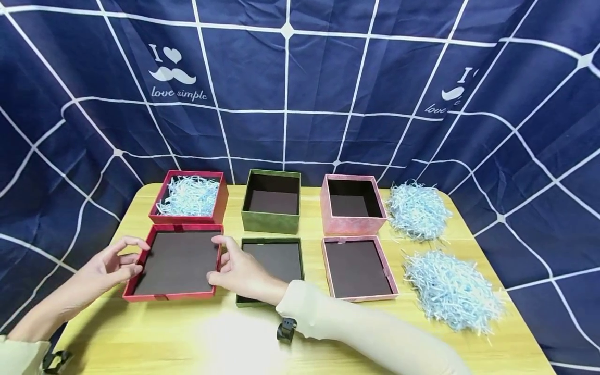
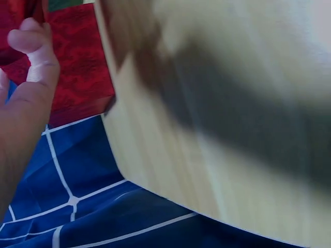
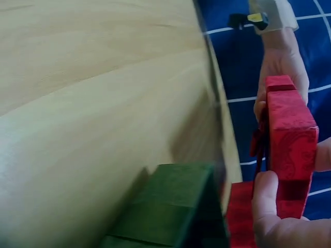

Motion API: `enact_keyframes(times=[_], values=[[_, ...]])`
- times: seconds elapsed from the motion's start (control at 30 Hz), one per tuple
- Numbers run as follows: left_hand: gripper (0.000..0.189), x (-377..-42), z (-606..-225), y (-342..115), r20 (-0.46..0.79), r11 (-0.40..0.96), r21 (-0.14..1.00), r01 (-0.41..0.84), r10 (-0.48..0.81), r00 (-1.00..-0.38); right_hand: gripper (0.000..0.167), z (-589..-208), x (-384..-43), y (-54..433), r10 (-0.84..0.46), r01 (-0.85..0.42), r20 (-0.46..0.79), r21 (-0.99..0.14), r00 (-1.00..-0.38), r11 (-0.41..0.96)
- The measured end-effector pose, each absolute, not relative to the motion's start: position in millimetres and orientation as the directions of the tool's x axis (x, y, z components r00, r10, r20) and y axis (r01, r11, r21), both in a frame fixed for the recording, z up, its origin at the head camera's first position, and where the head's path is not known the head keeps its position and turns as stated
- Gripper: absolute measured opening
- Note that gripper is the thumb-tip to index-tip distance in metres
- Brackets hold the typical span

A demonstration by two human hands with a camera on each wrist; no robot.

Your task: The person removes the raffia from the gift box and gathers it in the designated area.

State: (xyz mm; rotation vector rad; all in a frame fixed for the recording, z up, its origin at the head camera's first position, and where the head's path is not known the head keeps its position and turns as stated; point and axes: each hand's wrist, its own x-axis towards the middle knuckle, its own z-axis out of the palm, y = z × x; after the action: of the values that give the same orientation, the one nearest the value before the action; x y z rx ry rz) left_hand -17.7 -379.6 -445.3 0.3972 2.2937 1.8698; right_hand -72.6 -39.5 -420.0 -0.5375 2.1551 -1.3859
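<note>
Both hands hold a red box lid, its dark inside turned up, in front of the red box. The left hand grips the lid's left side, and the right hand pinches its right side between thumb and fingers. Blue shredded paper fills the red box. From the right wrist, the red lid appears edge-on, with fingers on both of its faces. Only part of the left hand shows in the left wrist view, beside the red box.
An open green box and an open pink box stand along the back. Before them lie the green lid, partly under the right forearm, and the pink lid. Two blue shredded-paper heaps sit at the table's right.
</note>
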Motion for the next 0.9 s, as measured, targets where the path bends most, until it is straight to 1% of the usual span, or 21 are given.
enact_keyframes(times=[0.1,0.2,0.3,0.47,0.57,0.7,0.8,0.9], values=[[0.044,-16,-452,-378,-0.026,0.276,0.959,0.060,0.297,-0.954,0.078,-428,-72,-40,-0.585,-0.069,-0.219,-0.901,-0.781,0.429],[0.045,-13,-459,-379,-0.077,0.331,0.943,0.023,0.287,-0.955,0.079,-431,-72,-43,-0.600,-0.112,-0.230,-0.872,-0.766,0.477],[0.047,-12,-464,-383,-0.094,0.375,0.927,0.018,0.280,-0.955,0.081,-430,-71,-50,-0.612,-0.139,-0.269,-0.833,-0.744,0.535],[0.047,-10,-469,-389,-0.012,0.398,0.909,0.120,0.314,-0.949,0.085,-428,-68,-64,-0.594,-0.146,-0.370,-0.751,-0.715,0.644],[0.048,-10,-473,-390,0.032,0.379,0.909,0.170,0.344,-0.939,0.084,-429,-68,-73,-0.573,-0.196,-0.390,-0.679,-0.721,0.708],[0.050,-14,-478,-389,0.056,0.389,0.898,0.207,0.366,-0.929,0.075,-443,-71,-85,-0.555,-0.244,-0.398,-0.607,-0.730,0.756],[0.054,-18,-482,-387,0.071,0.420,0.876,0.238,0.375,-0.924,0.065,-466,-77,-94,-0.544,-0.256,-0.402,-0.579,-0.737,0.774],[0.059,-20,-484,-387,0.096,0.437,0.858,0.268,0.376,-0.921,0.062,-483,-80,-99,-0.536,-0.275,-0.391,-0.553,-0.748,0.787]])
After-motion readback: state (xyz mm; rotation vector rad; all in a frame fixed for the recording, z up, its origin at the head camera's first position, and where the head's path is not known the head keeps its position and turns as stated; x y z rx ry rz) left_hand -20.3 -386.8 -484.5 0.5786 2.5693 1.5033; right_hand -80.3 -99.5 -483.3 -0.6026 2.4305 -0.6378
